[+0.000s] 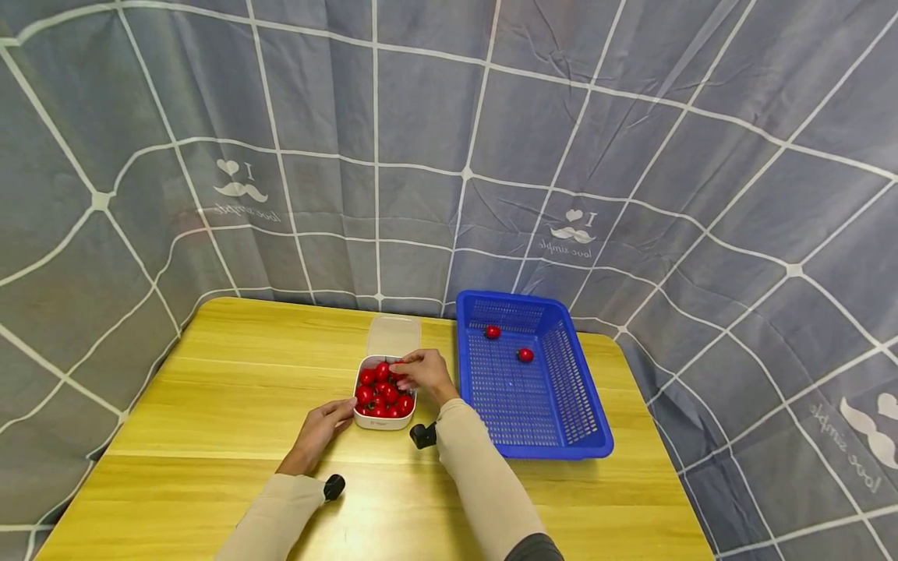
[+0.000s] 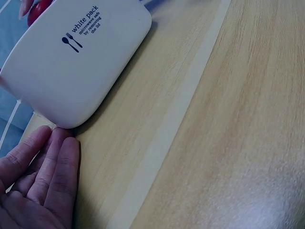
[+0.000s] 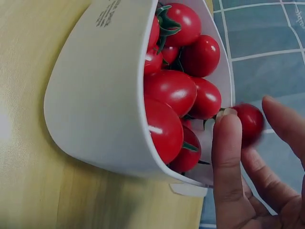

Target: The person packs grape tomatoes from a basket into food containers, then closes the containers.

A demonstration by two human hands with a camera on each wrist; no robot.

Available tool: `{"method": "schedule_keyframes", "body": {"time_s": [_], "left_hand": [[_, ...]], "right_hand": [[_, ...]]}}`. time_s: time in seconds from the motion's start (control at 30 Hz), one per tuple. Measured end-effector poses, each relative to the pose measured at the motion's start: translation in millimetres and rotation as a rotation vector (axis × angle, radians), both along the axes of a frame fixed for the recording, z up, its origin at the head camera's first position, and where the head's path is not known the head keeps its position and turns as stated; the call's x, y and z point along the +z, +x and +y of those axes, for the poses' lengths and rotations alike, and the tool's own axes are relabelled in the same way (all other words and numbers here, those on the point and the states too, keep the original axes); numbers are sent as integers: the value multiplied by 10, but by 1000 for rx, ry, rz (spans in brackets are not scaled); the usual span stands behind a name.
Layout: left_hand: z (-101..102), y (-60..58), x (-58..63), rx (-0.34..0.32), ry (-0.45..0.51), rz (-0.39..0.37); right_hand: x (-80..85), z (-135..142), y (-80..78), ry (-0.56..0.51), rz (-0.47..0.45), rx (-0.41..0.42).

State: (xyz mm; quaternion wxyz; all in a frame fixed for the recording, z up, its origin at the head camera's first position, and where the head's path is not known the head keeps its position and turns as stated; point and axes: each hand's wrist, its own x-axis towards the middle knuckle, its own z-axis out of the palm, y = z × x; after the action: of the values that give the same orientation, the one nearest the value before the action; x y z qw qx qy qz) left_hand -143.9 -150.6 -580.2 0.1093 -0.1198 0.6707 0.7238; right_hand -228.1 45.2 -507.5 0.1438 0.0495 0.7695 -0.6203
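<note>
A white box [image 1: 380, 423] full of red cherry tomatoes [image 3: 170, 92] stands on the table, its printed side facing the left wrist view. My left hand [image 1: 325, 427] rests at the box's left side; in the left wrist view its fingers [image 2: 61, 176] are fairly straight, tips at the box's lower corner. Over the box's far right part is my right hand [image 1: 426, 374]. In the right wrist view it holds one slightly blurred cherry tomato [image 3: 251, 125] between thumb and fingers, at the rim. The index finger stands a little off that tomato.
To the right is a blue perforated basket [image 1: 539, 452] with two cherry tomatoes [image 1: 525, 355] in it. A translucent lid [image 1: 394, 335] lies behind the box. The wooden table [image 1: 231, 389] meets a grey checked curtain [image 1: 421, 202] at the back.
</note>
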Motion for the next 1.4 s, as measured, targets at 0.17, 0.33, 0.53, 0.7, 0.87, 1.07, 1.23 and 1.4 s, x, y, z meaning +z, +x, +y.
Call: {"method": "schedule_keyframes", "body": {"time_s": [0.17, 0.33, 0.53, 0.7, 0.87, 1.07, 1.23, 1.4], "left_hand": [[10, -11, -4, -3, 4, -7], [-2, 5, 15, -16, -7, -7], [-21, 11, 47, -21, -9, 1], [-25, -5, 33, -23, -17, 3], [-16, -3, 13, -20, -14, -6], [-19, 20, 11, -8, -19, -3], [-12, 24, 9, 0, -13, -3], [2, 17, 1, 2, -12, -1]], "right_hand": [[55, 57, -3, -2, 35, -6], [193, 211, -47, -76, 79, 13], [411, 500, -154, -138, 133, -39], [456, 798, -238, -171, 161, -126], [410, 1134, -298, -177, 162, -212], [328, 1453, -368, -169, 165, -261], [218, 1650, -424, -98, 152, -309], [53, 1814, -447, -31, 121, -353]]}}
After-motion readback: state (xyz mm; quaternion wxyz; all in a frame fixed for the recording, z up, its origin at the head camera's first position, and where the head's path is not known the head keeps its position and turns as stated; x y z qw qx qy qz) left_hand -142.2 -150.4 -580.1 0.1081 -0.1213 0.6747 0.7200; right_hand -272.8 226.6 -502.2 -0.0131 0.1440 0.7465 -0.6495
